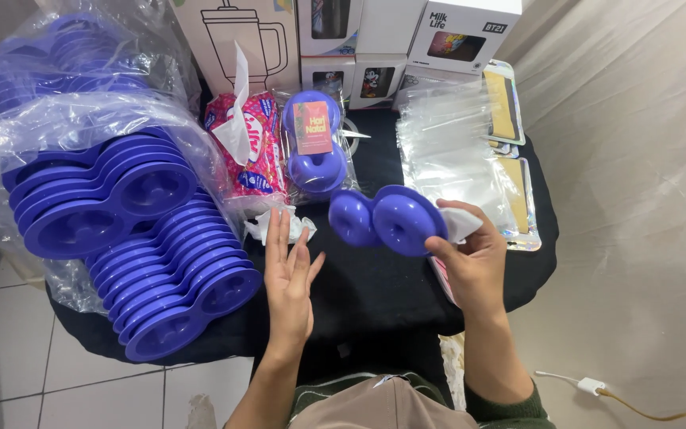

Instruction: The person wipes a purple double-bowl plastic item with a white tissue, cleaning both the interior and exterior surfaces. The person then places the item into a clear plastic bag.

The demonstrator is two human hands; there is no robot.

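Observation:
My right hand (476, 262) grips a purple double-cup plastic holder (387, 218) by its right end, together with a piece of white tissue (462, 225), and holds it tilted above the black-covered table (375, 278). My left hand (290, 274) is flat, palm up, fingers together, holding nothing, just left of the holder. Its fingertips lie next to a crumpled white tissue (279, 226) on the cloth.
Stacks of the same purple holders (172, 278) in clear plastic bags (73, 135) fill the left. A pink tissue pack (248, 147), a bagged purple holder with a card (314, 143), clear plastic sleeves (446, 151) and white boxes (375, 40) sit behind. A cable (645, 405) lies on the floor at right.

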